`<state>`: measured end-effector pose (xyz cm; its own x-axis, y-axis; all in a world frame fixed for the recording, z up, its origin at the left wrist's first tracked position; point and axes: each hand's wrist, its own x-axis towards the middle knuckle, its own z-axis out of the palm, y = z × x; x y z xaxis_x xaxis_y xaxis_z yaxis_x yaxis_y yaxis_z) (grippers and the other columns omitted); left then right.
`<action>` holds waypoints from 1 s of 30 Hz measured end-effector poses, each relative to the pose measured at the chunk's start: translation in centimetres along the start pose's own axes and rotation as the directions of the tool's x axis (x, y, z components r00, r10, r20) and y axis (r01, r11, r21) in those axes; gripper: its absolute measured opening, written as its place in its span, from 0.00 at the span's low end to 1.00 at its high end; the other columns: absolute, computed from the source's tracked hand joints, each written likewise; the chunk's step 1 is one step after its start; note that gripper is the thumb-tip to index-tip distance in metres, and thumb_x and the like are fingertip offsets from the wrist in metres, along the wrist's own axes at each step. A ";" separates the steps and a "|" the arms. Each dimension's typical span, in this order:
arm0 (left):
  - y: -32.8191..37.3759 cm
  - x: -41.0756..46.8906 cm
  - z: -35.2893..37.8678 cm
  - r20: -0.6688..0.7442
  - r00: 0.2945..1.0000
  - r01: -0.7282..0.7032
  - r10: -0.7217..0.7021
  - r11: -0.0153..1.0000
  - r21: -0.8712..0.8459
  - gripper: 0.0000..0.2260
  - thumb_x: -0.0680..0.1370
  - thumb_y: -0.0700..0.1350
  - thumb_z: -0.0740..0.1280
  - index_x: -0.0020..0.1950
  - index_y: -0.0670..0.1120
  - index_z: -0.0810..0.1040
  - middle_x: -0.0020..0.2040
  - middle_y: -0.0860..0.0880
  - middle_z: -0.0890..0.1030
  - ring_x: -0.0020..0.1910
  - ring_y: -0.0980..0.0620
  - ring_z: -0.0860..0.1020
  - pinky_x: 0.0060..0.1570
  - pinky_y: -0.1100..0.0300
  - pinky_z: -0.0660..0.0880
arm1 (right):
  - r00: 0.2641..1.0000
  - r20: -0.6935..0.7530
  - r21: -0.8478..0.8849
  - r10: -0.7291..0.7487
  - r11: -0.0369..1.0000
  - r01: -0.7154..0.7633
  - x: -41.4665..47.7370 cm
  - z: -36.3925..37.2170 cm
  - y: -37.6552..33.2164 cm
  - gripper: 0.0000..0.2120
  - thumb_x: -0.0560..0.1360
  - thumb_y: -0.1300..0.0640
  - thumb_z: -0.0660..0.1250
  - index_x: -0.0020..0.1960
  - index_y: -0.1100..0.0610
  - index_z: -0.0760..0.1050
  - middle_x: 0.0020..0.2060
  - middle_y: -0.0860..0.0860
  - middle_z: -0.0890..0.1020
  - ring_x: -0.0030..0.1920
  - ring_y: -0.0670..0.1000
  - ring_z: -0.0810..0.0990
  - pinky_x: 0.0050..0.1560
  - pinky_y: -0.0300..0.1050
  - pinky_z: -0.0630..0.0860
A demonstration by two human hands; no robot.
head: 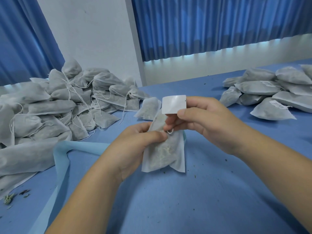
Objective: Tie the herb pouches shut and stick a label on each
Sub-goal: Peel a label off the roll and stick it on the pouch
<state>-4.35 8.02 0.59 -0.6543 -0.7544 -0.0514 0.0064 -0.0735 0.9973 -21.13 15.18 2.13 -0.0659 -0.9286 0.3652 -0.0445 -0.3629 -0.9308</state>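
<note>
- At table centre, above the blue table (185, 200), the left hand (138, 144) grips the pouch (166, 154) near its neck, fingers curled round it; the pouch is upright.
- Right hand (204, 119) pinches a white label (173, 104) between thumb and forefinger, just above the pouch; its lower fingers touch the string loop (170, 132) at the neck.
- Judgement: tying is in hand or nearly finished; label not yet stuck on.
- Right pile (270, 93): pouches with labels on, likely done.
- Left pile (59, 105): much bigger, loose strings, no labels seen; cannot tell if knotted. Likely pending, so most of the job remains.
- Lone pouch (148, 108) lies just behind the hands, no label visible.
- Pale blue strip (61, 159) lies beside the left forearm; herb crumbs (10, 198) near the left edge.
- Nothing blocks the hands; the label could stick to fingers while that hand works the string.
</note>
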 end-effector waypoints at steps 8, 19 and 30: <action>0.0 -0.1 0.0 0.025 1.000 0.002 -0.002 1.000 -0.018 0.11 0.72 0.38 0.69 0.53 0.38 0.82 0.47 0.43 0.84 0.45 0.49 0.82 0.44 0.58 0.80 | 0.999 0.043 0.178 0.012 0.984 -0.019 0.2 -0.3 0.0 0.11 0.70 0.60 0.62 0.47 0.63 0.80 0.40 0.59 0.82 0.44 0.58 0.84 0.49 0.48 0.81; -0.3 0.0 0.7 -0.025 1.000 -0.001 0.001 1.000 0.012 0.13 0.68 0.43 0.70 0.50 0.39 0.82 0.44 0.44 0.81 0.43 0.48 0.80 0.46 0.55 0.74 | 0.998 0.054 0.121 0.041 0.992 -0.047 0.1 -0.4 0.3 0.11 0.70 0.59 0.62 0.47 0.61 0.80 0.41 0.58 0.83 0.47 0.58 0.84 0.50 0.49 0.80; -0.2 -0.1 0.8 -0.042 0.999 0.036 -0.035 0.999 0.024 0.04 0.76 0.36 0.64 0.45 0.41 0.79 0.39 0.44 0.77 0.36 0.49 0.76 0.31 0.64 0.72 | 0.999 0.008 -0.023 -0.040 0.999 0.040 0.0 -0.1 0.3 0.12 0.70 0.60 0.63 0.49 0.62 0.80 0.42 0.61 0.84 0.44 0.58 0.83 0.43 0.47 0.78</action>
<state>-4.86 8.63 0.47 -0.6222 -0.7778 -0.0887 -0.0351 -0.0854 0.9957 -21.28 15.06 1.81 -0.0557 -0.9140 0.4020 -0.0701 -0.3980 -0.9147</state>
